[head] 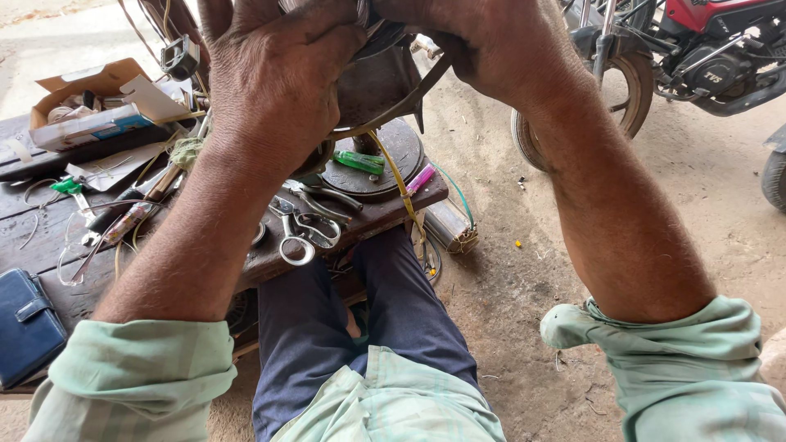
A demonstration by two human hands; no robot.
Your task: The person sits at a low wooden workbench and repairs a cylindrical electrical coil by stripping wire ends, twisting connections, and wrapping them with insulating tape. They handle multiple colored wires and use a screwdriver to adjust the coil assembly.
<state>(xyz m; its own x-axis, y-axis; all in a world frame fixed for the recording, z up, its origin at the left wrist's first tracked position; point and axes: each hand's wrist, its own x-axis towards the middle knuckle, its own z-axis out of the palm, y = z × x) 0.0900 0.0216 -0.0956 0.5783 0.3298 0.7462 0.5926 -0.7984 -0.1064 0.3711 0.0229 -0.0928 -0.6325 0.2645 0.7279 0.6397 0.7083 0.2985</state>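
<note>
Two hands are working close together at the top of the view, both raised in front of the person's face so the workpiece is sitting at eye level. Right of the right hand (499,49), a red motorcycle (704,49) is standing on bare dirt, well apart from the work. Below and left of the left hand (274,78), a dark wooden workbench (49,245) is keeping tools within reach. Between the two hands, a dark metal housing (377,86) is being gripped from both sides: the left hand is clenching over its left flank, the right hand is closing over its top, apparently steadying it; the fingertips are hidden. A yellow wire (401,184) is trailing down from under the hands. Beneath the left hand, pliers (315,200) and scissors (299,237) are lying on the bench edge, just beside a green lighter (359,161).
</note>
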